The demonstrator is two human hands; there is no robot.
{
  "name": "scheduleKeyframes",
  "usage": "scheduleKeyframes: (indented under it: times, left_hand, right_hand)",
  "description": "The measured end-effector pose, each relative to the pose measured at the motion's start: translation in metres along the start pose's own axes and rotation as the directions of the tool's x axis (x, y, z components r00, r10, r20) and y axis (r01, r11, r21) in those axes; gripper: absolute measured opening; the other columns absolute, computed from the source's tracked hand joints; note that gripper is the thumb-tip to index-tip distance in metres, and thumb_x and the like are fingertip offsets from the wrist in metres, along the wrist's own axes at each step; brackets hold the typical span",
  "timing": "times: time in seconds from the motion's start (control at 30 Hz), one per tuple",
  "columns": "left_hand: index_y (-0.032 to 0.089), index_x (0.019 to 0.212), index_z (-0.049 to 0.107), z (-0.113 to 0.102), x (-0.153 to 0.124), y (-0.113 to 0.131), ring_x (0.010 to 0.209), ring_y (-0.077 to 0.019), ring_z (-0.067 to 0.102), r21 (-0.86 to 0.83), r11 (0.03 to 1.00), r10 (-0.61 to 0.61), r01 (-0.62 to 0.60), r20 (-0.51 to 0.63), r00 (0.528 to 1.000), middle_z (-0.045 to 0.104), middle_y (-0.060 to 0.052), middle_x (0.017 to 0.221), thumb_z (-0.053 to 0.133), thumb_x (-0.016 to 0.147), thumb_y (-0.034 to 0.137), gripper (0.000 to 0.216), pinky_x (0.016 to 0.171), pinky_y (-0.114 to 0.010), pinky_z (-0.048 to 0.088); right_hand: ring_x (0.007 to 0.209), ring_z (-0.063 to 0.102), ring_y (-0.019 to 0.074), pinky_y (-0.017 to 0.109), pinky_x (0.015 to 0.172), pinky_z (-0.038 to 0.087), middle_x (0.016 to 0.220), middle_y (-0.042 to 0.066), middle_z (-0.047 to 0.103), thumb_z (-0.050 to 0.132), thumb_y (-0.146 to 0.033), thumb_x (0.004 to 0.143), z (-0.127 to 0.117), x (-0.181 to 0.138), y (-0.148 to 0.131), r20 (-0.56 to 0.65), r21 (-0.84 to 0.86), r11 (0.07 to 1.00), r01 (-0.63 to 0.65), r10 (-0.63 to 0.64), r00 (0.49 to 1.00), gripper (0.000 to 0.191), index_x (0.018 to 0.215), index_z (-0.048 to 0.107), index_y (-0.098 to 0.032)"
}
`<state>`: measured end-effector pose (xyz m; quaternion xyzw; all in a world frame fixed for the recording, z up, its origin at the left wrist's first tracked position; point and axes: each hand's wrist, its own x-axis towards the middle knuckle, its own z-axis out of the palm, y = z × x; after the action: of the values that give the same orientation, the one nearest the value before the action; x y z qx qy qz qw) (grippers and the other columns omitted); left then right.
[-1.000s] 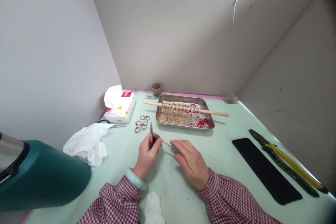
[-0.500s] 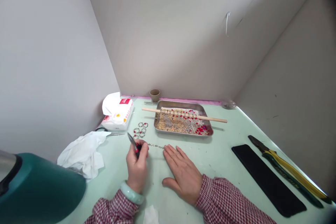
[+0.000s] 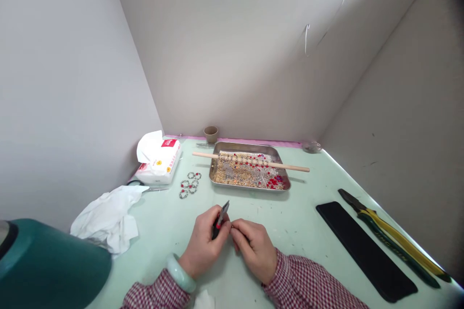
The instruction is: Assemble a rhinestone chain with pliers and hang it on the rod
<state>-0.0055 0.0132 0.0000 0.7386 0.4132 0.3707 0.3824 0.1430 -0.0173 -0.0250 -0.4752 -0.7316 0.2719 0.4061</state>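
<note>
Centrally, a metal tray (image 3: 250, 189) lies beyond both hands. Nearer, the left hand (image 3: 206, 241) is curled closed and the right hand (image 3: 255, 248) is pinched, thumb against forefinger. Gripped in the left is a pointed tool (image 3: 222, 217), tip upward; a small strand (image 3: 232, 226), mostly hidden, sits at the right fingertips, just beside the left thumb.

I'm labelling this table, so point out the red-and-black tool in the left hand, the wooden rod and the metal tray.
Red-and-black tool (image 3: 219, 222): head view, on its red part.
Wooden rod (image 3: 241, 160): head view, near the middle of its length.
Metal tray (image 3: 250, 188): head view, on its near wall.
</note>
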Motion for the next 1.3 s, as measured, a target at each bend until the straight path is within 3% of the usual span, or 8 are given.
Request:
scheduleKeyframes:
  times: [0.07, 0.17, 0.23, 0.4, 0.53, 0.67, 0.97, 1.3]
  left_hand:
    - [0.017, 0.072, 0.047, -0.002, 0.001, -0.001, 0.06, -0.0122, 0.041, -0.048, 0.998, -0.047, 0.045, -0.027, 0.999, 0.045, 0.001, 0.065, 0.046, 0.085, 0.028, 0.017, 0.059, -0.024, 0.034]
    - [0.017, 0.074, 0.047, -0.004, 0.003, -0.003, 0.061, -0.012, 0.041, -0.103, 0.99, -0.104, 0.097, -0.071, 0.992, 0.045, 0.002, 0.066, 0.046, 0.086, 0.031, 0.019, 0.059, -0.024, 0.035]
    - [0.017, 0.08, 0.05, -0.004, 0.003, -0.004, 0.065, -0.0129, 0.044, -0.111, 0.989, -0.111, 0.101, -0.093, 0.989, 0.049, 0.0, 0.071, 0.047, 0.086, 0.032, 0.016, 0.062, -0.024, 0.037]
    - [0.017, 0.097, 0.052, -0.001, 0.003, -0.004, 0.083, -0.0169, 0.053, -0.094, 0.994, -0.056, 0.049, -0.078, 0.995, 0.057, -0.005, 0.09, 0.045, 0.086, 0.03, 0.018, 0.076, -0.027, 0.041]
    - [0.017, 0.096, 0.053, 0.001, 0.003, -0.004, 0.068, -0.0143, 0.049, 0.055, 0.998, -0.041, 0.044, -0.057, 0.998, 0.054, -0.002, 0.078, 0.047, 0.085, 0.027, 0.016, 0.065, -0.025, 0.039]
    - [0.017, 0.081, 0.054, 0.003, 0.002, -0.006, 0.063, -0.0138, 0.046, 0.254, 0.967, 0.001, 0.015, -0.064, 0.998, 0.051, -0.001, 0.071, 0.051, 0.08, 0.022, 0.006, 0.06, -0.025, 0.035]
    - [0.019, 0.08, 0.055, 0.006, -0.001, -0.008, 0.063, -0.0154, 0.049, 0.488, 0.868, -0.09, 0.096, -0.035, 0.995, 0.055, -0.002, 0.072, 0.048, 0.078, 0.02, 0.007, 0.058, -0.025, 0.031]
    - [0.019, 0.077, 0.053, 0.006, -0.001, -0.003, 0.063, -0.0142, 0.048, 0.558, 0.82, -0.132, 0.127, -0.03, 0.991, 0.054, -0.001, 0.072, 0.047, 0.079, 0.02, 0.006, 0.058, -0.024, 0.031]
  right_hand:
    - [0.053, 0.048, 0.0115, 0.024, 0.056, 0.037, 0.053, -0.002, 0.048, 0.04, -0.027, 0.092, -0.001, 0.0, 0.001, -0.004, 0.051, 0.998, -0.04, 0.041, 0.999, 0.028, 0.069, 0.052, -0.018]
    - [0.048, 0.045, 0.0107, 0.024, 0.054, 0.037, 0.05, -0.005, 0.047, 0.037, -0.031, 0.093, -0.002, 0.001, 0.005, -0.032, 0.227, 0.961, -0.16, 0.172, 0.985, 0.024, 0.089, 0.056, -0.018]
    - [0.048, 0.044, 0.0106, 0.024, 0.052, 0.037, 0.052, -0.004, 0.047, 0.034, -0.035, 0.094, -0.002, 0.003, 0.007, -0.043, 0.382, 0.896, -0.229, 0.264, 0.963, 0.027, 0.099, 0.053, -0.017]
    - [0.049, 0.042, 0.0088, 0.021, 0.044, 0.033, 0.062, -0.001, 0.052, 0.042, -0.043, 0.089, -0.005, 0.011, 0.009, 0.033, 0.649, 0.7, -0.298, 0.366, 0.93, 0.031, 0.094, 0.054, -0.015]
    - [0.043, 0.032, 0.0064, 0.019, 0.04, 0.024, 0.054, -0.005, 0.045, 0.045, -0.041, 0.088, -0.006, 0.013, 0.01, 0.041, 0.697, 0.65, -0.302, 0.385, 0.922, 0.028, 0.097, 0.054, -0.016]
    - [0.044, 0.033, 0.0054, 0.018, 0.04, 0.022, 0.059, -0.003, 0.05, 0.047, -0.042, 0.087, -0.007, 0.012, 0.013, 0.048, 0.722, 0.609, -0.33, 0.431, 0.901, 0.027, 0.092, 0.055, -0.016]
    - [0.046, 0.032, 0.0066, 0.019, 0.042, 0.021, 0.058, -0.003, 0.049, 0.046, -0.039, 0.088, -0.007, 0.01, 0.016, 0.01, 0.708, 0.638, -0.302, 0.419, 0.908, 0.025, 0.091, 0.057, -0.017]
    - [0.052, 0.038, 0.0076, 0.021, 0.046, 0.029, 0.065, -0.002, 0.051, 0.046, -0.036, 0.089, -0.007, 0.009, 0.016, -0.056, 0.596, 0.753, -0.279, 0.385, 0.921, 0.023, 0.089, 0.058, -0.017]
